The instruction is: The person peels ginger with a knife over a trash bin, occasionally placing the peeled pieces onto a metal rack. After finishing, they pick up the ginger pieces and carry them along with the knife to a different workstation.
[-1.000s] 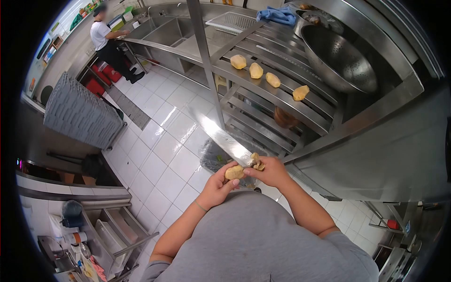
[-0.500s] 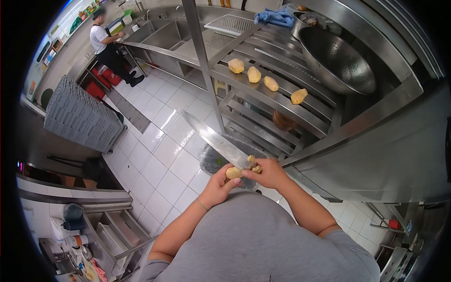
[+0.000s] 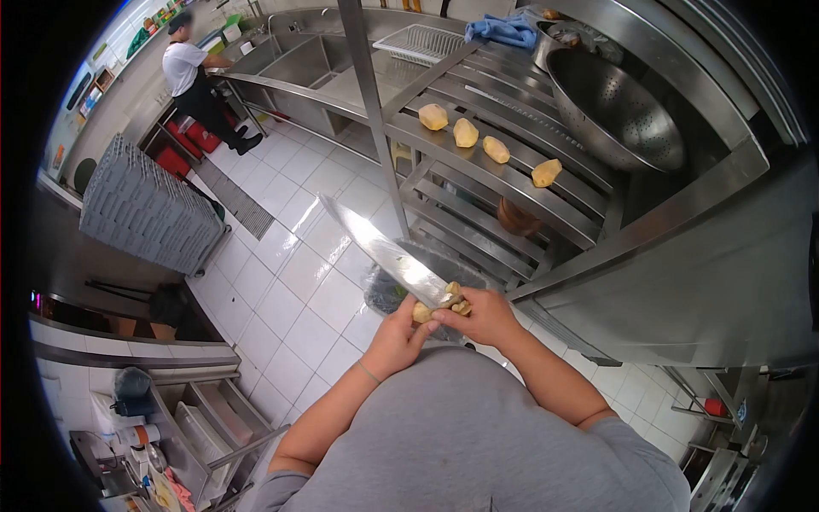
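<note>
My left hand (image 3: 397, 340) is closed around a pale yellow potato (image 3: 421, 313), partly covered by my fingers. My right hand (image 3: 479, 317) grips a large knife (image 3: 388, 254). Its wide, shiny blade points up and to the left, and the handle is hidden in my fist. Small yellowish pieces (image 3: 455, 290), which look like peel, sit at the blade's base by my right fingers. Both hands meet in front of my body, over a bin with a clear plastic liner (image 3: 384, 294). Several peeled potatoes (image 3: 465, 133) lie in a row on the slatted metal shelf (image 3: 512, 189).
A big steel colander (image 3: 618, 111) leans on the shelf near a blue cloth (image 3: 502, 31). Beyond the metal post (image 3: 368, 102) stand a sink (image 3: 320, 64) and a white dish rack (image 3: 418, 44). Another person (image 3: 192, 81) works there. Stacked grey crates (image 3: 145, 209) are at left.
The knife's blade has turned slightly and catches more light. Less of the potato shows between my hands. At the sink, the other person has shifted a little.
</note>
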`<move>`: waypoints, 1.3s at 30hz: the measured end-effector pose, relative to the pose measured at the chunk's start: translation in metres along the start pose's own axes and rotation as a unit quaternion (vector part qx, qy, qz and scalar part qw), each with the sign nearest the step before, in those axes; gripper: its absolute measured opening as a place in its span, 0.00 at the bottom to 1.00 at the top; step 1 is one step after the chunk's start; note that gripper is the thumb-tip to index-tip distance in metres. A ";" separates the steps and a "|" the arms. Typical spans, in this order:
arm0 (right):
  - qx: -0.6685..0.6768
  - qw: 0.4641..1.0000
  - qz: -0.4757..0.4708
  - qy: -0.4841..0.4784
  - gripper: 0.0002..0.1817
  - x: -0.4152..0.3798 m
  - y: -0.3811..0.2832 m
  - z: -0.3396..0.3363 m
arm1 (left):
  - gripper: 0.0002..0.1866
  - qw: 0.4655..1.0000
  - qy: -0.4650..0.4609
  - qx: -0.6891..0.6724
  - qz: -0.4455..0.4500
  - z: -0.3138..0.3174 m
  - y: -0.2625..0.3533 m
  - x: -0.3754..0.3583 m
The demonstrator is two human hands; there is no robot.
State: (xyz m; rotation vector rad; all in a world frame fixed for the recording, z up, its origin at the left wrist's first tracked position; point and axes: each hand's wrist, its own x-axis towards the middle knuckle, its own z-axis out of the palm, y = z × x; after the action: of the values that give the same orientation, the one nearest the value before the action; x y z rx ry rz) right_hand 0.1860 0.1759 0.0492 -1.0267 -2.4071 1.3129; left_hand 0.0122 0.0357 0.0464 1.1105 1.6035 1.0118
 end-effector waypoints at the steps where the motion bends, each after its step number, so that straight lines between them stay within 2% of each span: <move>1: 0.000 1.000 0.000 0.000 0.32 -0.001 0.001 0.000 | 0.23 0.997 -0.020 -0.044 0.059 -0.001 -0.012 0.001; 2: 0.048 0.999 0.006 -0.016 0.30 -0.001 0.003 0.000 | 0.25 0.988 -0.041 -0.087 0.118 -0.002 -0.023 0.003; 3: 0.097 0.995 0.012 -0.032 0.27 -0.002 0.004 0.000 | 0.25 0.988 -0.041 -0.086 0.119 -0.002 -0.027 0.005; 4: 0.097 0.995 0.011 -0.031 0.27 -0.002 0.004 -0.001 | 0.28 0.951 -0.080 -0.286 0.083 -0.002 -0.031 0.007; 5: 0.149 0.986 0.033 -0.064 0.24 -0.001 0.004 -0.003 | 0.31 0.872 -0.116 -0.473 0.043 -0.001 -0.034 0.008; 6: 0.201 0.973 0.055 -0.096 0.22 -0.002 0.005 -0.004 | 0.31 0.872 -0.117 -0.473 0.042 -0.001 -0.035 0.008; 8: 0.207 0.967 0.073 -0.128 0.21 -0.001 0.007 -0.007 | 0.34 0.868 -0.157 -0.464 0.080 -0.003 -0.038 0.007; 10: 0.213 0.960 0.089 -0.161 0.20 -0.001 0.007 -0.006 | 0.34 0.874 -0.160 -0.449 0.095 -0.003 -0.044 0.008; 12: 0.192 0.975 0.012 -0.110 0.17 -0.004 0.003 -0.003 | 0.34 0.879 -0.163 -0.434 0.111 -0.003 -0.048 0.008; 16: 0.143 0.982 0.064 -0.103 0.18 -0.010 -0.010 -0.009 | 0.33 0.905 -0.124 -0.390 0.118 -0.001 -0.053 0.003; 18: 0.095 0.990 0.042 -0.091 0.25 -0.011 -0.004 -0.005 | 0.32 0.908 -0.117 -0.382 0.123 -0.001 -0.050 0.001; 21: 0.145 0.986 0.010 -0.081 0.26 -0.015 0.001 0.003 | 0.30 0.910 -0.109 -0.376 0.133 0.002 -0.045 -0.004; 24: 0.102 0.990 -0.009 -0.102 0.26 -0.018 -0.005 0.007 | 0.29 0.922 -0.088 -0.357 0.122 0.009 -0.049 -0.009; 28: 0.119 0.989 -0.001 -0.092 0.25 -0.020 -0.006 0.008 | 0.29 0.920 -0.074 -0.360 0.134 0.007 -0.059 -0.006; 30: 0.204 0.977 -0.005 -0.057 0.25 -0.020 -0.002 0.011 | 0.29 0.926 -0.064 -0.350 0.126 0.005 -0.058 -0.006; 32: 0.200 0.979 0.009 -0.035 0.23 -0.018 0.001 0.006 | 0.31 0.920 0.003 -0.373 0.124 0.005 -0.053 -0.007; 33: 0.197 0.980 0.025 -0.013 0.20 -0.016 0.003 0.002 | 0.31 0.920 0.002 -0.372 0.124 0.003 -0.048 -0.009; 35: 0.160 0.986 0.051 -0.015 0.22 -0.013 0.008 -0.001 | 0.35 0.868 -0.047 -0.482 0.114 0.001 -0.037 -0.015; 37: 0.122 0.991 0.058 -0.021 0.27 -0.015 0.003 -0.004 | 0.36 0.855 -0.068 -0.503 0.110 -0.002 -0.042 -0.016; 39: 0.115 0.991 0.057 -0.029 0.28 -0.017 0.000 0.000 | 0.38 0.840 -0.090 -0.524 0.109 -0.004 -0.042 -0.016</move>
State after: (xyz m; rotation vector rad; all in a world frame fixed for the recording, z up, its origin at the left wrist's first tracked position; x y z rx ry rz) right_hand 0.1983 0.1645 0.0518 -1.0886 -2.1975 1.6353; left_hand 0.0021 0.0091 0.0113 0.5662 0.5536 1.5882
